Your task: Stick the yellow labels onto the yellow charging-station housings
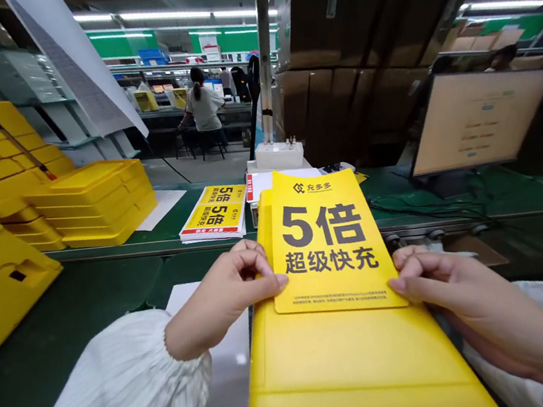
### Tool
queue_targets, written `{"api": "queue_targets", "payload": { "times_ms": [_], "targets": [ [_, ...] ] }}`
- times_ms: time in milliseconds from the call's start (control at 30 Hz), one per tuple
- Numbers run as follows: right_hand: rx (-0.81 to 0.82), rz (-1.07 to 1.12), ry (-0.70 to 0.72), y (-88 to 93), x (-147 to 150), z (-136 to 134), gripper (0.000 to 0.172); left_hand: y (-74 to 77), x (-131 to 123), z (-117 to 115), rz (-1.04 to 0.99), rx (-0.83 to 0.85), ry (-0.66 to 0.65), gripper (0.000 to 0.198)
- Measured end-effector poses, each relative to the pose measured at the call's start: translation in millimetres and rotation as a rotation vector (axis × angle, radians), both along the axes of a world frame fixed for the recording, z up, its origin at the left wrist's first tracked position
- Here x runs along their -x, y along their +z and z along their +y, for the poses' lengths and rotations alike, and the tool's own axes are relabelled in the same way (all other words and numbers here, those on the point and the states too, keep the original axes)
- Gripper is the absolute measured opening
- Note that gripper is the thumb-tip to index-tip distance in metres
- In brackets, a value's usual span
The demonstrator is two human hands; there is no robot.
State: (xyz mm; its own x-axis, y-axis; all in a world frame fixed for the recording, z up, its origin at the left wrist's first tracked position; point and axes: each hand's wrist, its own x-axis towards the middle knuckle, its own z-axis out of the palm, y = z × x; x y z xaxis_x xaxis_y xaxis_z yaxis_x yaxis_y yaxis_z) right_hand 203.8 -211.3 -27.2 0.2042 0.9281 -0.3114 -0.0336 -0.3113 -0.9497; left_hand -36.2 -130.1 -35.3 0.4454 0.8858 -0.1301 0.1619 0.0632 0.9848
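A yellow sticker [326, 236] with large black print is held between my two hands, over a long yellow plastic casing [360, 366]. My left hand [236, 289] pinches its lower left edge between thumb and fingers. On the opposite side, my right hand [430, 275] pinches the lower right edge. The sticker's upper edge curls slightly. Whether its underside touches the casing, I cannot tell. A stack of printed sticker sheets [215, 213] lies beyond my left hand, showing the same black lettering on yellow.
Yellow casings [94, 201] are stacked at the left, with another casing [3, 275] nearer. A white box [279, 155] stands behind the sticker. At the right are a monitor [479, 120] and cables [403, 208]. A paper sheet [81, 68] hangs upper left. A person [205, 108] sits in the background.
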Motion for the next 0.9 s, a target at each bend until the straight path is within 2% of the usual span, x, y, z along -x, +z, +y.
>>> {"api": "queue_targets", "payload": {
  "times_ms": [167,500,900],
  "targets": [
    [-0.082,0.008,-0.014,-0.7,0.9,1.1,0.032,-2.9,2.2,2.2,0.009,-0.002,0.014,0.03],
    [-0.037,0.099,-0.013,-4.1,-1.2,0.0,0.033,1.4,-1.5,-0.1,0.025,0.003,0.025,0.031],
    [-0.015,0.065,0.003,-2.6,-0.8,1.3,0.037,4.3,-2.8,-1.1,0.043,0.012,0.022,0.032]
  ]
}}
